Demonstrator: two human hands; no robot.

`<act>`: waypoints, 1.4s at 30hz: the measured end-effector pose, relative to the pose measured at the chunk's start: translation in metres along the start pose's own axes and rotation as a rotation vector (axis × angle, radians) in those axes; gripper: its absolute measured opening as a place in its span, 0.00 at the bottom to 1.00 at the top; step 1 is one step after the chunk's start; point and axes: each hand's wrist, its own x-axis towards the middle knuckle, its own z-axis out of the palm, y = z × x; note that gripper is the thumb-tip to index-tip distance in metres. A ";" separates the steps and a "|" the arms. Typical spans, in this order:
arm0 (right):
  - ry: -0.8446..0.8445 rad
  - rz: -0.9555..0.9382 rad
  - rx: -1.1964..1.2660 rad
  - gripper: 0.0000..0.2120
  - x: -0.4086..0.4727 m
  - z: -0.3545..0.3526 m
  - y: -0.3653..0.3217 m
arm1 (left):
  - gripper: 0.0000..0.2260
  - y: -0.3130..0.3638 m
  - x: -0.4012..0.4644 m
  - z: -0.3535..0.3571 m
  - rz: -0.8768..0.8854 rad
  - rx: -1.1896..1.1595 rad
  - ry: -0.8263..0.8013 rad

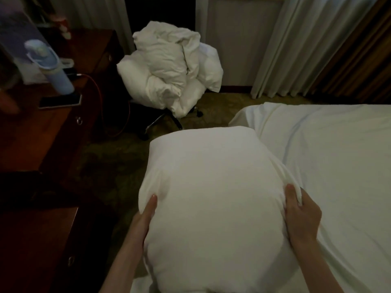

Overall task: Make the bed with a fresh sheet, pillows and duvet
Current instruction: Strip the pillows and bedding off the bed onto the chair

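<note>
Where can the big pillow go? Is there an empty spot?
The smooth white sheet on the bed lies bare to the right of the plump white pillow that the left hand and right hand hold. It is crowded on the black office chair, heaped with crumpled white bedding, and on the dark wooden desk.

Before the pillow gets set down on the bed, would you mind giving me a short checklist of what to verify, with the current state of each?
1. Left hand grips the pillow: ok, thumb pressed into its left side.
2. Right hand grips the pillow: ok, fabric bunched under the fingers.
3. Sheet spread over the bed: ok where visible, a few soft creases.
4. Sheet corner tucked: cannot tell; it hangs loosely.
5. Landing spot at the head of the bed: cannot tell, out of view.
6. Duvet ready: not ok, heaped on the chair.
</note>
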 end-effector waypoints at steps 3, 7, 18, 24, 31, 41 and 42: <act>0.024 0.034 -0.008 0.19 0.032 0.039 -0.007 | 0.49 0.035 0.044 0.010 0.051 0.028 -0.004; 0.021 0.023 0.017 0.22 0.094 0.101 -0.024 | 0.31 0.088 0.112 0.029 0.129 -0.006 0.012; 0.112 -0.058 0.171 0.15 0.282 0.205 -0.094 | 0.18 0.242 0.248 0.112 0.253 -0.015 -0.103; 0.183 -0.002 0.168 0.18 0.331 0.242 -0.107 | 0.16 0.294 0.297 0.137 0.300 -0.009 -0.153; 0.301 0.002 0.226 0.19 0.410 0.303 -0.153 | 0.17 0.390 0.369 0.167 0.365 -0.046 -0.210; 0.346 -0.167 0.320 0.11 0.570 0.429 -0.292 | 0.43 0.577 0.482 0.179 0.554 -0.128 -0.192; 0.324 -0.164 0.314 0.11 0.585 0.443 -0.305 | 0.43 0.590 0.489 0.178 0.567 -0.132 -0.178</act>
